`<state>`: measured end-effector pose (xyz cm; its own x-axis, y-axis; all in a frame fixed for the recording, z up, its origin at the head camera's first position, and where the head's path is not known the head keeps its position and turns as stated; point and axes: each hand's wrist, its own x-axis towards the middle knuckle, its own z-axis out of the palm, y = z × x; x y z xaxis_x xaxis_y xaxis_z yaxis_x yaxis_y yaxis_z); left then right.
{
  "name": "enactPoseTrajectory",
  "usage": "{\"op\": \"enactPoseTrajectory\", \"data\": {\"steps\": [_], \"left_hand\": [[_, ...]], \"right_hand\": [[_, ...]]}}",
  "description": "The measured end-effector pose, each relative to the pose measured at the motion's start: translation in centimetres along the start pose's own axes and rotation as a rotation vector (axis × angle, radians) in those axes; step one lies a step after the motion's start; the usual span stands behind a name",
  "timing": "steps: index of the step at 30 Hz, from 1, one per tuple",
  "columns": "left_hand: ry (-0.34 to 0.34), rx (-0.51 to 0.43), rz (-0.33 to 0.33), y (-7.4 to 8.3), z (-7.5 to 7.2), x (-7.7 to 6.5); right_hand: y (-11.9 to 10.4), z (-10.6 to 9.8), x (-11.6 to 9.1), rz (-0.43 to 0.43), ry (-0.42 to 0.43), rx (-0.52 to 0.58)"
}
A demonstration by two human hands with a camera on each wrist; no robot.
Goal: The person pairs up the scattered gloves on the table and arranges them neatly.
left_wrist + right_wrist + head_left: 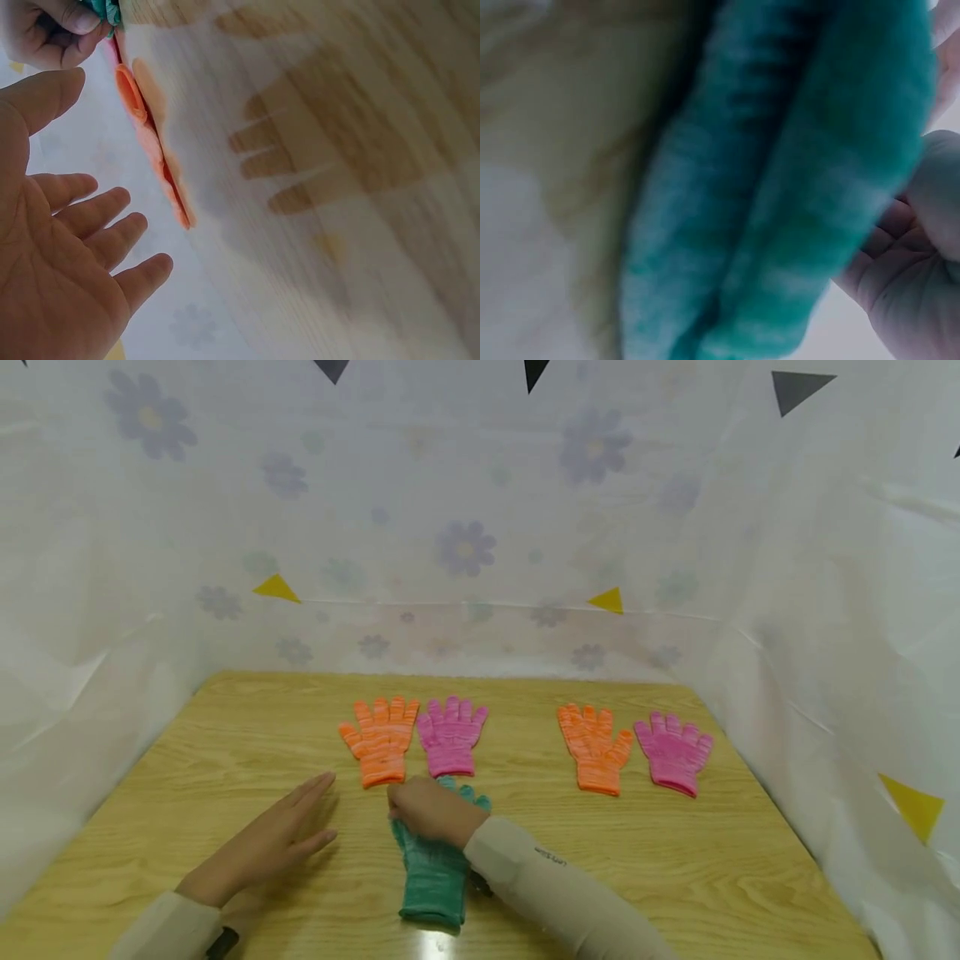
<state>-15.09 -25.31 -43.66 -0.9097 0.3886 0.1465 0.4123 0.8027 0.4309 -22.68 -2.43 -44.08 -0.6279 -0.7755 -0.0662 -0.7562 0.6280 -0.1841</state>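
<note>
A teal-green knit glove [435,889] lies on the table in front of me, cuff toward me and fingertips pointing away. My right hand [437,810] is over its upper part, hiding part of the glove's fingers. In the left wrist view, the curled fingers of that right hand [56,41] pinch the green fabric [109,9]. The green glove [795,180] looms large and blurred in the right wrist view. My left hand [270,843] hovers above the wood to the left of the glove, fingers extended and holding nothing.
Behind the green glove lie an orange glove [382,743] and a pink glove [453,739], side by side. Another orange glove [596,750] and pink glove [675,756] lie farther right. White flowered sheeting [465,468] encloses the wooden table [600,868] at the back and sides.
</note>
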Motion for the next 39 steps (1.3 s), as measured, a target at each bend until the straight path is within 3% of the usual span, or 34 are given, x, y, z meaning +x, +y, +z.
{"op": "enactPoseTrajectory", "data": {"steps": [8,16,21,27,32,36,39], "left_hand": [[-0.006,0.007,-0.001,0.1,-0.2,-0.1],[0.005,0.004,0.009,0.1,-0.1,-0.1],[0.007,0.019,0.01,0.2,-0.1,-0.1],[0.01,0.028,0.001,0.2,0.0,-0.2],[-0.011,0.011,0.0,0.1,0.1,0.1],[-0.024,-0.002,0.005,0.2,0.2,0.2],[-0.027,-0.004,0.005,0.2,0.2,0.2]], "right_hand": [[0.1,-1.0,-0.4,-0.027,-0.029,0.095],[1.2,-2.4,-2.8,-0.117,0.041,0.001],[3.7,-3.4,-5.9,-0.057,0.074,0.034],[6.0,-3.0,-8.0,-0.019,0.001,0.032],[6.3,-1.9,-8.5,-0.003,-0.037,-0.037],[5.9,-1.6,-8.7,-0.002,0.001,-0.126],[5.6,-1.8,-8.9,-0.024,0.046,-0.132]]}}
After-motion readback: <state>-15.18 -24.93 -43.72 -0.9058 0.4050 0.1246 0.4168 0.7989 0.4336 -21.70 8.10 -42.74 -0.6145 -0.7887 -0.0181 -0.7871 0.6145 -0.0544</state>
